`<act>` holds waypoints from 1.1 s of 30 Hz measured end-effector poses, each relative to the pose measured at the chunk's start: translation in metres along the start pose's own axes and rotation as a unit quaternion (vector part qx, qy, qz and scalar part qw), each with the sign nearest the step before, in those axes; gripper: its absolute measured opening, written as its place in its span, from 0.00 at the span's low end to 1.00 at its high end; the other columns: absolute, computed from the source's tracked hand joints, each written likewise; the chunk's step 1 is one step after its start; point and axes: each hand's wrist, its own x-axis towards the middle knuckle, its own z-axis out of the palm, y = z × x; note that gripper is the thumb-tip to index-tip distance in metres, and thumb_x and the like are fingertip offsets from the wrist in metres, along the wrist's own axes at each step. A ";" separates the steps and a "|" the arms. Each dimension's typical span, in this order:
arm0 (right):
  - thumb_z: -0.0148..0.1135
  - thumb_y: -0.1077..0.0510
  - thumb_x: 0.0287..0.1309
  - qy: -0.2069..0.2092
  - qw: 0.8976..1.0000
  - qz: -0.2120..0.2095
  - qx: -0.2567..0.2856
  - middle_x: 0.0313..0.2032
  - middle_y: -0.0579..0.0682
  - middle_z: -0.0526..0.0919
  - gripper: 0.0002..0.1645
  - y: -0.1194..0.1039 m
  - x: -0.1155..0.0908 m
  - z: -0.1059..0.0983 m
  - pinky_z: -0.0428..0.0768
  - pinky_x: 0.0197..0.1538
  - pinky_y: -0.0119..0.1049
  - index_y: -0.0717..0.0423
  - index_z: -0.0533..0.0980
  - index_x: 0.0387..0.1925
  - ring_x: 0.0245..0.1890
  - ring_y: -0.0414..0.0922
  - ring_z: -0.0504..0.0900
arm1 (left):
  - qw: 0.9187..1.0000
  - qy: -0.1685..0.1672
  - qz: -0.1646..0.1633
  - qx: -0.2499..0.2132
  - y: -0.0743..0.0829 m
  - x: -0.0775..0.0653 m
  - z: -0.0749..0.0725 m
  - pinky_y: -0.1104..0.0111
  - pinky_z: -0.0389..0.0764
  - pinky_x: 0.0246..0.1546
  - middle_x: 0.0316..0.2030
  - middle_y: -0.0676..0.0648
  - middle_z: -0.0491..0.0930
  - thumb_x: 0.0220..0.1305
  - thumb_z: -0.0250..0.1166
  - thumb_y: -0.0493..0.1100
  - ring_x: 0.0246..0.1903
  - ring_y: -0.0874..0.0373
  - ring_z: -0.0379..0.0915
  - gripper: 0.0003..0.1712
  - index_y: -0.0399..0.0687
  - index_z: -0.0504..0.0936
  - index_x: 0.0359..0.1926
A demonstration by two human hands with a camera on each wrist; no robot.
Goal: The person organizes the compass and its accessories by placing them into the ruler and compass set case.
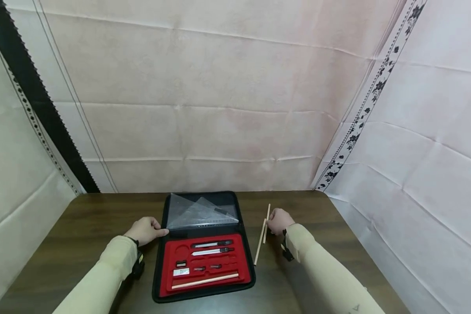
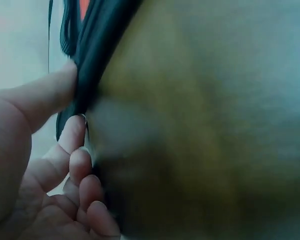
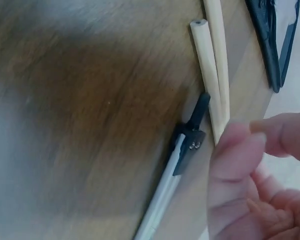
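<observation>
An open black drawing-set case [image 1: 157,279] lies on the table, with a red molded tray [image 1: 176,249] in its near half. My left hand [image 1: 147,230] pinches the case's left edge; the left wrist view shows the thumb [image 2: 45,97] on top and a fingertip below the black rim [image 2: 102,50]. To the right of the case, two plain wooden pencils [image 1: 260,244] lie side by side, partly overlapping. My right hand [image 1: 280,221] pinches at one pencil [image 3: 218,45], thumb and forefinger together. A compass [image 3: 190,142] with a black hinge lies beside the pencils.
Clear plastic set squares [image 1: 200,213] sit in the lid half. The tray holds two compass-like tools [image 1: 212,251], a white block [image 1: 181,271], small dark parts and another pencil [image 1: 205,281]. White cloth [image 1: 220,87] hangs behind the wooden table [image 1: 102,209] and along both sides.
</observation>
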 end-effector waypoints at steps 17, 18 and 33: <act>0.60 0.63 0.57 -0.033 0.998 0.045 -0.037 0.14 0.51 0.77 0.11 -0.007 0.006 0.025 0.72 0.17 0.32 0.62 0.77 0.19 0.13 0.41 0.73 | 0.999 -0.012 -0.040 0.004 -0.023 0.003 -0.002 0.54 0.73 0.38 0.38 0.40 0.72 0.49 0.73 0.63 0.39 0.45 0.67 0.32 0.39 0.76 0.37; 0.60 0.63 0.57 -0.032 0.998 0.049 -0.037 0.14 0.51 0.76 0.12 -0.008 0.006 0.026 0.70 0.17 0.32 0.62 0.77 0.19 0.12 0.41 0.72 | 0.999 -0.006 -0.034 0.006 -0.024 0.001 -0.002 0.54 0.73 0.38 0.39 0.39 0.72 0.50 0.73 0.63 0.39 0.44 0.67 0.32 0.40 0.76 0.37; 0.67 0.57 0.54 0.026 0.999 0.017 -0.040 0.17 0.49 0.78 0.14 -0.019 0.018 0.010 0.72 0.26 0.37 0.58 0.74 0.20 0.19 0.44 0.75 | 0.997 -0.029 -0.064 0.041 -0.014 0.010 -0.013 0.54 0.75 0.38 0.35 0.42 0.75 0.47 0.73 0.66 0.37 0.47 0.70 0.37 0.35 0.77 0.38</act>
